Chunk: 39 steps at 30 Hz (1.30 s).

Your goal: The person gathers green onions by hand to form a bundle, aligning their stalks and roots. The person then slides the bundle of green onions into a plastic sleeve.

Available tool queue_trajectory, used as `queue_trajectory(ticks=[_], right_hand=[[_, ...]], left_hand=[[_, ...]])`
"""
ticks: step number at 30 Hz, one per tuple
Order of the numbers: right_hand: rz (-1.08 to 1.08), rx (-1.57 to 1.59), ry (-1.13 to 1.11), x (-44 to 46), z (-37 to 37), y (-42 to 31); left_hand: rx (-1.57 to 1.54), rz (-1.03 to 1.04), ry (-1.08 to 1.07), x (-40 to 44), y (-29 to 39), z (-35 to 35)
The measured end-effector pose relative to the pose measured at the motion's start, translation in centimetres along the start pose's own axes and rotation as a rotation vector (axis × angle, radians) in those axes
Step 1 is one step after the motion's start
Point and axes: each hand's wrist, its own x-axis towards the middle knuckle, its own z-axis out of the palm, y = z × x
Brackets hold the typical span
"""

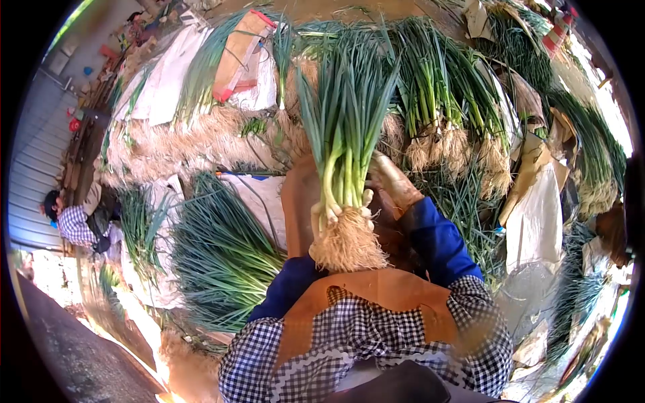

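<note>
A bunch of green onions (349, 121) is standing out in front of the person's chest, in the middle of the view, its dark leaves fanning away and its shaggy roots (351, 243) facing the person. The left hand (316, 219) is grasping the bunch low on the pale stems, just above the roots, partly hiding behind them. The right hand (398, 183) is resting close against the right side of the stems; its fingertips are disappearing behind the leaves, so whether it is gripping cannot be told.

Blue sleeves (440, 238) are covering the forearms, and a brown apron (396, 289) is hanging over a checked shirt (366, 322).

To the left, a big heap of green onions (218, 252) is lying beside a pale sack (261, 201). Beyond the held bunch, more bunches (430, 87) are lying in a row, their roots pointing toward the person, and loose leaves (463, 215) are scattering below them. At the upper left, a brown sack with red edges (238, 54) is covering some leaves. Farther right, a white sack (534, 232) is lying spread out. At the far left, another person (75, 224) is sitting low near a ribbed wall (40, 154).
</note>
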Motion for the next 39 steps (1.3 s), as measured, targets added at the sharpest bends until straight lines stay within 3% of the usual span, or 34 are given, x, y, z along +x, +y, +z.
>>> queue_trajectory(ticks=[3,4,6,8,10,12,13,14,15,16,19,20,22,23,25,28,30,32,33,34,36,38,39], right_hand=[[0.043,-0.134,-0.087,1.6,0.4,1.1],[-0.002,0.068,-0.185,2.6,-0.1,1.9],[-0.041,-0.152,0.001,0.2,-0.5,-1.6],[-0.321,0.239,0.198,-1.9,-2.8,-2.3],[-0.343,0.256,0.107,-4.5,-8.4,-3.4],[-0.01,-0.589,0.322,-4.8,-9.1,-3.6],[-0.056,-1.42,0.424,-4.7,-8.6,-3.0],[-0.136,-1.231,0.321,-3.7,-6.8,-2.6],[0.007,-0.802,0.283,-1.9,-4.6,-1.4],[-0.214,-1.07,0.182,1.2,-5.0,2.9],[-0.078,-0.804,-0.137,3.5,2.8,-0.9],[-0.179,-0.686,-0.139,4.6,3.7,0.5],[-0.104,-0.284,-0.368,6.4,3.3,1.6],[-0.002,-0.191,-0.291,5.7,3.2,0.3],[-0.044,0.073,0.004,4.0,2.0,-1.3],[-0.371,0.465,0.141,1.2,-4.2,-2.2],[-0.235,-0.216,0.357,-0.3,-6.4,-3.0],[0.036,-0.337,0.177,-0.3,-3.7,-2.8],[0.005,-0.328,0.035,0.4,-2.0,-2.7],[-0.023,-0.544,-0.049,1.8,-1.0,-2.2],[-0.154,-0.432,-0.09,5.0,1.2,0.4],[-0.127,-0.191,-0.21,5.6,1.7,0.5],[-0.112,-0.064,-0.138,5.1,1.8,-0.4]], left_hand=[[0.021,0.059,0.0,-1.0,1.9,0.8],[0.028,0.077,0.002,-1.3,2.3,1.2],[0.049,0.112,0.019,-2.3,3.1,2.0],[0.056,0.138,0.044,-3.4,3.6,2.5],[0.065,0.154,0.065,-4.4,3.9,2.9],[0.075,0.172,0.083,-4.8,3.9,3.2],[0.084,0.175,0.088,-4.9,4.0,3.4],[0.091,0.174,0.094,-5.1,4.1,3.5],[0.09,0.167,0.095,-4.8,3.8,3.6],[0.099,0.182,0.105,-5.4,3.7,3.8],[0.119,0.189,0.126,-5.6,3.4,4.2],[0.128,0.19,0.134,-5.9,3.3,4.3],[0.143,0.189,0.149,-6.2,3.4,4.6],[0.15,0.193,0.153,-6.4,3.3,4.7],[0.155,0.193,0.169,-6.6,3.2,4.7],[0.155,0.196,0.189,-7.0,3.1,4.8],[0.16,0.193,0.193,-6.9,3.2,4.9],[0.168,0.185,0.196,-6.8,3.0,5.0],[0.171,0.182,0.196,-6.8,3.0,5.0],[0.174,0.183,0.198,-6.7,2.8,5.1],[0.185,0.184,0.2,-6.7,2.7,5.3],[0.192,0.188,0.202,-6.6,2.6,5.4],[0.196,0.183,0.207,-6.7,2.7,5.5]])
